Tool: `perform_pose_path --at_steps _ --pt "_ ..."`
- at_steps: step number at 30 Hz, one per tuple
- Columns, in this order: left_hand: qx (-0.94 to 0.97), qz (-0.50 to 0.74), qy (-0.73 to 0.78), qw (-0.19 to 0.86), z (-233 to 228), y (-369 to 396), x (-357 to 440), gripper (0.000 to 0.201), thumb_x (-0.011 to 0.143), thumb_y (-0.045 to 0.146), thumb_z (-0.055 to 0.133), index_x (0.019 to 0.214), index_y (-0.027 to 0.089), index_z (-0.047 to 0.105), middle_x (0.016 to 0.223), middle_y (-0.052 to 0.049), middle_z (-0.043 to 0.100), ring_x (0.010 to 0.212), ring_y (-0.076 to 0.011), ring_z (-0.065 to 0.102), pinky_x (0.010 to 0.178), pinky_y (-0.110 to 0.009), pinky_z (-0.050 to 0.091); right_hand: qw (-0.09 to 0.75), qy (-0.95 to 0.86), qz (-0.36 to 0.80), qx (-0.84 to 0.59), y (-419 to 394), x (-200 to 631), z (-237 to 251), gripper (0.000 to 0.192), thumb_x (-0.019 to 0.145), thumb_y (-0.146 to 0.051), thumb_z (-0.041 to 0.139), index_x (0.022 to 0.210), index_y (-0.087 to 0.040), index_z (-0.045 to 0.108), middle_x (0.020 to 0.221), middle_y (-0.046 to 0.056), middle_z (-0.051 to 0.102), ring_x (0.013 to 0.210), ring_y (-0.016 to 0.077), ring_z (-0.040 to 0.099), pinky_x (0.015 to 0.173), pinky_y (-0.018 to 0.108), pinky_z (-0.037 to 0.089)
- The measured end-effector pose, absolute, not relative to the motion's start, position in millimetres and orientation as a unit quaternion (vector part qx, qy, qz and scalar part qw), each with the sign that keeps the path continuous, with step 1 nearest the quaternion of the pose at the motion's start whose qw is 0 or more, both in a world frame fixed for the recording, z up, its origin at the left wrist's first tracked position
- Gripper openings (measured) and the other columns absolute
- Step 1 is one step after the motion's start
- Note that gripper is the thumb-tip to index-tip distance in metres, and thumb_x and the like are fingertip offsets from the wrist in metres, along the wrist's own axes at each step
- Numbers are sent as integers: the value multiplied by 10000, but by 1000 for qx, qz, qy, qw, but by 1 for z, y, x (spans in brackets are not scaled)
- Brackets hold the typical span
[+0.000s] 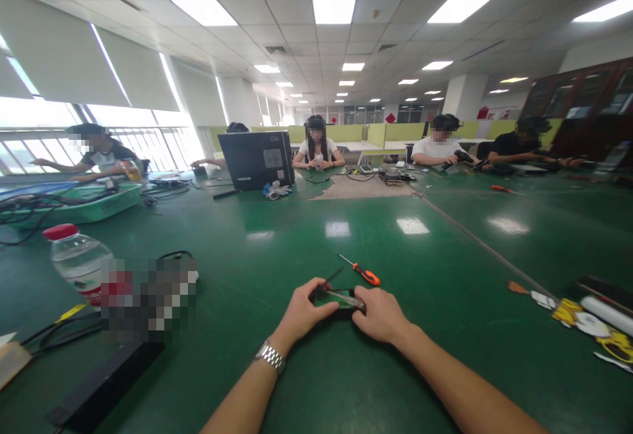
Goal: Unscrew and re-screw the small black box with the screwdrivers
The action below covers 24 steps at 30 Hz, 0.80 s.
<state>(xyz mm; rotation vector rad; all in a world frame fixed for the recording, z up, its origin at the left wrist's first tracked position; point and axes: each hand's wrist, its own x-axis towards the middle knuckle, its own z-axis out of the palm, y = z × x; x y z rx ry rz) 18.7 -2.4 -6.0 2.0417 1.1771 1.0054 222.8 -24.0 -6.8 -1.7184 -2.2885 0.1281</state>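
A small dark phone-like device [337, 300] is pinned flat on the green table [306, 381] between both hands, so that it cannot slide. The left hand [302, 310], a metal watch [270, 357] at its wrist, is closed round the device's near-left end; the right hand [382, 315] is clamped on its right end, and a thin pale tool [346, 299] is laid across the top (which fingers steady it cannot be told). Just beyond the device an orange-handled screwdriver [364, 271] lies within easy reach. Well left of the device a water bottle [79, 259] stands upright. Far beyond the device, seated people are bent over a laptop [257, 159] and cables.
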Motion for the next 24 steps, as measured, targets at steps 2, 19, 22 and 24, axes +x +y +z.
perform_pose_path --at_steps 2,19,22,24 --pt "761 378 440 291 -6 -3 18 267 729 312 706 937 171 615 886 -16 643 830 -204 585 754 -278 427 135 -787 38 -600 -25 221 -9 121 753 -279 516 841 -212 565 772 45 657 692 190 573 561 267 231" --pt "779 358 436 273 -2 -4 20 257 804 381 622 973 188 645 905 -34 661 813 -205 588 743 -276 419 238 -629 117 -731 24 321 -13 237 804 -392 479 674 -201 532 654 -8 566 632 145 518 553 236 304" --pt "741 402 460 278 2 -6 24 248 780 406 645 883 184 683 833 -35 678 770 -213 597 720 -283 437 186 -598 94 -774 27 318 -17 247 847 -416 450 812 -228 606 797 32 659 721 182 595 547 247 319" --pt "644 469 506 330 6 -5 24 304 769 458 645 791 158 689 758 -50 671 713 -216 599 670 -287 461 169 -590 79 -786 29 314 -18 255 865 -410 429 876 -239 617 860 48 679 771 201 619 559 255 339"
